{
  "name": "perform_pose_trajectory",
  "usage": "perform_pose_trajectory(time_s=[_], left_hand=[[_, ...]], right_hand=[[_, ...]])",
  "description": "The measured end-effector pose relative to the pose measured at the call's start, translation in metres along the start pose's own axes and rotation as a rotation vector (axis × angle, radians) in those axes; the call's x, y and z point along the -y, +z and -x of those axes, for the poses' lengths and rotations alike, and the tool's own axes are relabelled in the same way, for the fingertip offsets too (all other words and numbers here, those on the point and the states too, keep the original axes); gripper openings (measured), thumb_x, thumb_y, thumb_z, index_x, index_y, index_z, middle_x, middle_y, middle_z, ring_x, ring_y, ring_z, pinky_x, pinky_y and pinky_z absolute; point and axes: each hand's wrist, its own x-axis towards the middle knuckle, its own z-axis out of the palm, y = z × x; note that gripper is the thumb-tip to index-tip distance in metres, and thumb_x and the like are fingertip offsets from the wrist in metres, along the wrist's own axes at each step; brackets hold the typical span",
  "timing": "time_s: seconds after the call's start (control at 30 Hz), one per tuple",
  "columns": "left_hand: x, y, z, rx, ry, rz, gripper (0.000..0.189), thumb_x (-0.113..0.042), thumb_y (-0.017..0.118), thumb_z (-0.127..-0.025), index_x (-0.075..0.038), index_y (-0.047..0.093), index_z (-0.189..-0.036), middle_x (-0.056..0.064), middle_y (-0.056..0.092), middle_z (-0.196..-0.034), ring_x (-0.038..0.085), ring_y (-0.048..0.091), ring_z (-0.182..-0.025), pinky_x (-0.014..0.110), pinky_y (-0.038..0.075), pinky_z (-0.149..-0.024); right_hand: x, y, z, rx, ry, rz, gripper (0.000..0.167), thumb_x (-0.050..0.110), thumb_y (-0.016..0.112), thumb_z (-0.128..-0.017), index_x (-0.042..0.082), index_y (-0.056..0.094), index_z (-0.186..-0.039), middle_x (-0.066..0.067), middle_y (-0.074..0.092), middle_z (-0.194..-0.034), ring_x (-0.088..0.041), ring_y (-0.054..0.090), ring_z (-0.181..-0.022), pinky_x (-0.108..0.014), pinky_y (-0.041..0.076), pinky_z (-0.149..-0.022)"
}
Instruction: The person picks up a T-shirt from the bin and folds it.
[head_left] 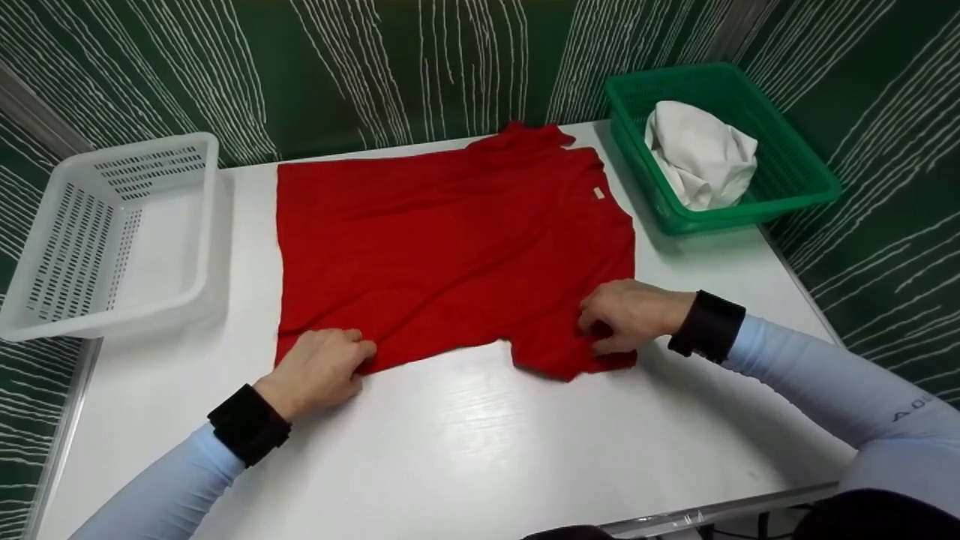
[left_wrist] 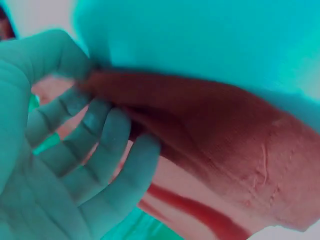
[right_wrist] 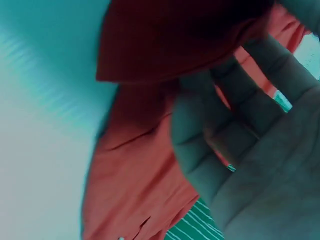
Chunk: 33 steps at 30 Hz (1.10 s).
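A red T-shirt [head_left: 435, 247] lies spread on the white table, collar to the right and hem to the left, with light wrinkles. My left hand [head_left: 319, 371] pinches its near edge close to the hem corner. In the left wrist view, thumb and fingertips hold a lifted fold of the red cloth [left_wrist: 225, 130]. At the near sleeve, my right hand [head_left: 634, 311] pinches the fabric between thumb and fingers. The right wrist view shows that raised cloth [right_wrist: 150, 45] above the fingers, its grip point partly dark and blurred.
On the left stands a white perforated basket [head_left: 208, 217] with nothing in it. A green basket [head_left: 652, 180] at the back right holds a crumpled white cloth [head_left: 701, 157]. Green walls with white streaks [head_left: 480, 67] border the table's back and sides.
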Motion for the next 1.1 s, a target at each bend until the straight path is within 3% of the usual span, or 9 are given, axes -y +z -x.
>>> perform_pose_trajectory(time_s=[0.13,0.23,0.43,0.53,0.6,0.7,0.83,0.93,1.1], left_hand=[[-0.009,0.001,0.003,-0.035,0.097,-0.138,0.013,-0.009,0.083,-0.092,-0.013,0.076,-0.082,0.004,0.061,-0.071,0.017,0.050,-0.060,0.032,0.051,-0.060],[-0.013,0.000,0.008,-0.019,0.091,-0.176,0.012,-0.011,0.083,-0.089,-0.013,0.074,-0.082,0.005,0.061,-0.071,0.019,0.052,-0.060,0.033,0.051,-0.058],[-0.006,-0.007,0.024,0.117,-0.131,-0.067,0.043,-0.029,0.087,-0.074,-0.010,0.062,-0.104,0.007,0.059,-0.078,0.020,0.053,-0.064,0.039,0.055,-0.058],[0.013,-0.011,0.024,0.128,-0.272,0.132,0.053,-0.050,0.087,-0.086,-0.012,0.061,-0.112,0.005,0.061,-0.078,0.019,0.057,-0.068,0.039,0.053,-0.063],[0.032,-0.012,0.021,0.054,-0.331,0.242,0.050,-0.054,0.082,-0.096,-0.011,0.065,-0.115,0.005,0.066,-0.081,0.019,0.060,-0.072,0.039,0.053,-0.068],[0.063,-0.012,0.014,-0.092,-0.390,0.277,0.034,-0.039,0.071,-0.109,-0.006,0.072,-0.117,0.014,0.074,-0.092,0.027,0.067,-0.079,0.046,0.057,-0.073],[0.103,-0.017,0.001,-0.199,-0.529,0.238,0.030,-0.029,0.066,-0.109,0.000,0.073,-0.117,0.023,0.075,-0.102,0.040,0.071,-0.090,0.055,0.059,-0.076],[0.127,-0.021,-0.015,-0.193,-0.696,0.280,0.047,-0.044,0.063,-0.109,0.002,0.071,-0.116,0.026,0.074,-0.101,0.042,0.071,-0.091,0.049,0.056,-0.072],[0.148,-0.017,-0.043,-0.113,-0.851,0.339,0.058,-0.054,0.057,-0.108,0.003,0.067,-0.114,0.029,0.074,-0.111,0.046,0.071,-0.104,0.051,0.058,-0.079]], right_hand=[[0.007,-0.008,0.001,0.054,0.000,-0.105,0.040,0.013,0.081,-0.090,0.019,0.052,-0.062,0.013,0.041,-0.061,-0.002,0.034,-0.060,-0.022,0.031,-0.057],[0.013,-0.013,0.004,0.155,0.037,-0.191,0.042,0.010,0.077,-0.084,0.020,0.046,-0.057,0.016,0.029,-0.056,-0.002,0.026,-0.057,-0.021,0.024,-0.055],[0.021,-0.012,0.007,0.343,0.093,-0.243,0.036,0.007,0.076,-0.077,0.020,0.052,-0.054,0.016,0.032,-0.052,-0.002,0.028,-0.056,-0.020,0.025,-0.054],[0.021,-0.012,0.008,0.394,0.148,-0.238,0.036,0.008,0.080,-0.076,0.021,0.053,-0.055,0.014,0.035,-0.053,-0.005,0.031,-0.057,-0.022,0.029,-0.054],[0.019,-0.014,0.008,0.395,0.174,-0.242,0.034,0.014,0.086,-0.078,0.023,0.059,-0.059,0.015,0.043,-0.055,-0.005,0.039,-0.058,-0.023,0.034,-0.054],[0.017,-0.020,0.002,0.320,0.151,-0.259,0.027,0.031,0.091,-0.086,0.026,0.069,-0.070,0.014,0.057,-0.061,-0.005,0.052,-0.063,-0.025,0.044,-0.058],[0.019,-0.022,-0.025,0.069,0.053,-0.195,0.020,0.040,0.087,-0.097,0.026,0.077,-0.087,0.012,0.067,-0.071,-0.005,0.059,-0.068,-0.026,0.053,-0.066],[0.022,-0.017,-0.049,-0.077,0.015,-0.054,0.015,0.033,0.088,-0.098,0.021,0.079,-0.101,0.006,0.074,-0.083,-0.009,0.064,-0.074,-0.030,0.060,-0.072],[0.024,-0.004,-0.070,-0.103,-0.016,0.062,0.022,0.027,0.089,-0.098,0.014,0.079,-0.113,-0.002,0.079,-0.098,-0.017,0.072,-0.086,-0.038,0.068,-0.082]])
